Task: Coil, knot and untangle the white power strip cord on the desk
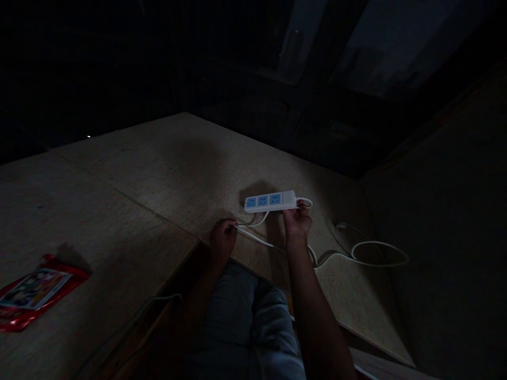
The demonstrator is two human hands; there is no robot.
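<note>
A white power strip [270,201] with three blue socket faces is held up over the table by my right hand [298,219], whose fingers wrap its right end from below. From that end its white cord [257,238] loops behind the strip and comes out underneath. To the left, my left hand [224,237] pinches a bend of this cord between thumb and fingers. The rest of the cord trails rightward past my right forearm into a loose loop on the tabletop.
A red packet [41,290] with a printed picture lies at the far left of the pale table [130,163]. A thin seam crosses the tabletop. Another pale cable [166,297] hangs near the front edge. A dark wall stands at the right; the light is dim.
</note>
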